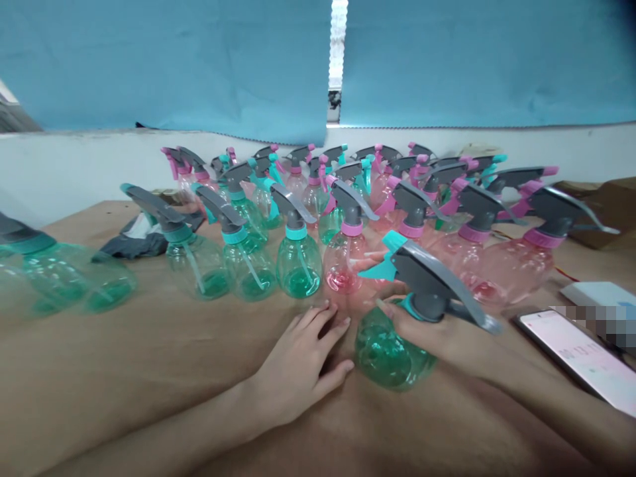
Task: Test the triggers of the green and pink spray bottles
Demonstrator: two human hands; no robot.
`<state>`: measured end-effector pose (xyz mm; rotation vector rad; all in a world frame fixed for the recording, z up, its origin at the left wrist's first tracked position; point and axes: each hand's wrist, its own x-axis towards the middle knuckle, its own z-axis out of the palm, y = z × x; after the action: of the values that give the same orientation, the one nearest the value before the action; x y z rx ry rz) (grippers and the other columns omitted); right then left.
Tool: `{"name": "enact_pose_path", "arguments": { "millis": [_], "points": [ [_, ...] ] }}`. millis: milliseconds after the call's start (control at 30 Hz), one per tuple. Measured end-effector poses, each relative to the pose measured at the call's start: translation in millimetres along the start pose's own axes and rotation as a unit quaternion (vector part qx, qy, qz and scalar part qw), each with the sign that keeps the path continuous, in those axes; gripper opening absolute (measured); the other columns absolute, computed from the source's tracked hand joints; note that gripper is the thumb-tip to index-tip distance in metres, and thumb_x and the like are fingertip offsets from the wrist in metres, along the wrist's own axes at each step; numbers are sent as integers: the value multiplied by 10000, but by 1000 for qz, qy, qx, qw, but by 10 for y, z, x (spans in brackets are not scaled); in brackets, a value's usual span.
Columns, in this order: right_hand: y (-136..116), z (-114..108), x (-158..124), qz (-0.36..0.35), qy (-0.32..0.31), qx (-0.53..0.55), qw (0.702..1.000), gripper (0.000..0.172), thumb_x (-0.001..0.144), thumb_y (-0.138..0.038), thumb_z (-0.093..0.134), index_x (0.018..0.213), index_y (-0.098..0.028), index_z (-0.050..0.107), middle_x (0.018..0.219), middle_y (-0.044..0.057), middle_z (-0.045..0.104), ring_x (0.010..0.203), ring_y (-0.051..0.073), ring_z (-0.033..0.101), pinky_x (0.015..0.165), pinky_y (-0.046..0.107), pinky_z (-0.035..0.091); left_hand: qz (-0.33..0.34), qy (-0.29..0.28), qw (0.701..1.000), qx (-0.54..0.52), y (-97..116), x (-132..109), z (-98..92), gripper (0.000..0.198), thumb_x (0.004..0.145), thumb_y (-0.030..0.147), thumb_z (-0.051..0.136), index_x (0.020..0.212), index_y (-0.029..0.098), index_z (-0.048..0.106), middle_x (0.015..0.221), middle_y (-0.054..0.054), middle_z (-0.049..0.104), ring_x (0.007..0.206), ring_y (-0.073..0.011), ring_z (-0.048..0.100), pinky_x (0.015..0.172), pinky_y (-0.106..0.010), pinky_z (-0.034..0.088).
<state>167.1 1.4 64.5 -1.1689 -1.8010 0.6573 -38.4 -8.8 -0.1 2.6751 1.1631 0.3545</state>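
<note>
My right hand is closed around the neck of a green spray bottle with a grey trigger head and a teal nozzle; the bottle is tilted toward me, its base near the table. My left hand lies flat on the brown table just left of that bottle, fingers stretched out and apart, holding nothing. Its fingertips reach toward a pink spray bottle in the front row.
Several green and pink spray bottles stand in rows across the table's middle and back. A green bottle lies on its side at far left. A phone and a white box sit at right. Dark cloth lies at back left.
</note>
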Motion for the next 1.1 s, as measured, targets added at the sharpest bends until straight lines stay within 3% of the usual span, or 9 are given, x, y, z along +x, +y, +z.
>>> {"name": "enact_pose_path", "arguments": {
  "millis": [133, 433, 667, 900, 1100],
  "points": [
    [45, 15, -8, 18, -13, -6, 1000, 87, 746, -283, 521, 690, -242, 572, 689, -4, 629, 582, 131, 613, 537, 246, 536, 1, -4, 1000, 14, 6, 0, -7, 519, 919, 416, 529, 1362, 156, 455, 1402, -150, 449, 1317, -309, 363, 1056, -499, 333],
    [-167, -32, 64, 4, -6, -29, 1000, 72, 681, -268, 481, 704, -260, 549, 660, -1, 675, 599, 166, 671, 607, 281, 574, 1, -14, 1000, 25, 19, 6, -12, 530, 917, 410, 535, 1358, 127, 461, 1405, -161, 438, 1323, -307, 352, 1066, -485, 329],
    [-153, -30, 39, 29, -8, -44, 999, 59, 681, -326, 465, 689, -268, 469, 552, -19, 599, 484, 176, 615, 434, 281, 520, 0, -15, 1000, 25, 13, 3, -11, 526, 921, 416, 528, 1363, 142, 454, 1409, -152, 437, 1321, -304, 355, 1062, -485, 332],
    [-233, -46, 81, 24, -15, -27, 999, 45, 648, -300, 489, 677, -266, 486, 652, 5, 680, 608, 194, 689, 617, 304, 591, 1, -8, 1000, 23, 19, 6, -12, 517, 918, 421, 527, 1349, 143, 469, 1397, -152, 449, 1315, -308, 363, 1054, -492, 341],
    [-185, -60, 58, 14, -14, -33, 999, 51, 671, -299, 486, 700, -265, 510, 677, -2, 695, 629, 198, 701, 661, 328, 596, 0, -10, 1000, 20, 19, 2, -6, 518, 920, 417, 523, 1356, 144, 462, 1397, -155, 451, 1313, -306, 367, 1052, -492, 343]
  ]
}}
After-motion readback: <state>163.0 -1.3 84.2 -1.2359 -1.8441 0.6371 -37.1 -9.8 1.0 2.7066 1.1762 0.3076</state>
